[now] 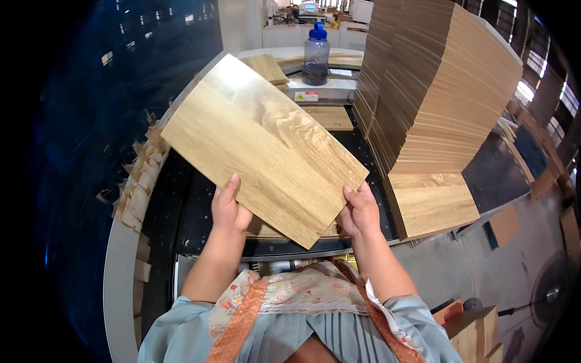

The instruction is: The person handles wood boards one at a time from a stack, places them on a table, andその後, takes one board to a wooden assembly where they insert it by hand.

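Partly hidden: black worktop [186, 209] | left grip [229, 210], right grip [362, 212]: pinching wood-grain board [266, 151] | its underside: unseen

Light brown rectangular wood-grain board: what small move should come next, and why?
Perhaps turn the board square to the flat black worktop: it is held askew above it, with the left hand on a long edge and the right hand on a short one.

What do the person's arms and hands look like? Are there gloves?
No gloves! The left hand and right hand are bare, and so are the forearms, with no watch or bracelet showing. Higher up are pale blue sleeves.
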`<state>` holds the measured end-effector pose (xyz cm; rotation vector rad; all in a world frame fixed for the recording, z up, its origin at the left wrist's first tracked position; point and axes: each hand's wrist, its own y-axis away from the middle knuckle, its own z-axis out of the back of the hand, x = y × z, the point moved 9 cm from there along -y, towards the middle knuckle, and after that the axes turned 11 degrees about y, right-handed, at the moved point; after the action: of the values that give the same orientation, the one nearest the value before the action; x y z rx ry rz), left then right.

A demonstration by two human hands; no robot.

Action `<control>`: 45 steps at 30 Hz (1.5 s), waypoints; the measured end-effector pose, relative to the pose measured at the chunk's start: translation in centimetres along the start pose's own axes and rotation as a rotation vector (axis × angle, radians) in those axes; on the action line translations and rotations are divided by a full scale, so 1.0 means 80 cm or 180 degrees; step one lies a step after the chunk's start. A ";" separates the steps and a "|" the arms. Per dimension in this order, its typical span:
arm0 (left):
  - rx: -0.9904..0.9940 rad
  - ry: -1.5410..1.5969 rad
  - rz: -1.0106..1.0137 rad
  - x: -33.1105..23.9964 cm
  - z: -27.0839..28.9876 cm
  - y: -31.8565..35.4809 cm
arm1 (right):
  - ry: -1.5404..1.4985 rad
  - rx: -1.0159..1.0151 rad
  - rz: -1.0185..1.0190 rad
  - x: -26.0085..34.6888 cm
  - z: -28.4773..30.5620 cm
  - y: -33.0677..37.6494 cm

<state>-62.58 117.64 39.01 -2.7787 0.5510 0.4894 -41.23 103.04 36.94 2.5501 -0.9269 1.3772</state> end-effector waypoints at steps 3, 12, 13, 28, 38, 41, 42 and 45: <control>0.0369 0.0052 0.0836 0.008 0.010 0.008 | 0.0055 0.0077 0.0077 0.011 -0.004 -0.012; 0.0200 -0.0456 0.0862 -0.010 0.053 0.042 | 0.0542 -0.0063 -0.0618 -0.001 0.037 -0.102; 0.0009 -0.0531 0.0842 -0.009 0.054 0.048 | 0.0901 -0.0325 -0.0614 0.001 0.059 -0.127; -0.0755 -0.0348 0.0218 -0.001 0.043 0.078 | 0.7444 0.0525 -0.0487 -0.098 0.136 -0.383; -0.0563 0.0133 0.0386 0.003 0.033 0.045 | 0.6241 0.0906 0.0946 -0.093 0.110 -0.313; -0.0354 0.0399 0.0665 0.002 0.022 0.021 | 0.6048 0.0654 0.0891 -0.062 0.075 -0.285; -0.0211 0.0220 0.0761 -0.001 0.016 0.010 | 0.5964 0.0574 0.0938 -0.050 0.070 -0.274; 0.0010 -0.0072 0.0810 -0.013 -0.014 -0.018 | 0.5292 0.0898 0.0768 -0.026 0.059 -0.233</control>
<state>-62.62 118.87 40.70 -2.7089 0.9054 0.5709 -28.31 117.38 36.10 0.5695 -0.5813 2.8191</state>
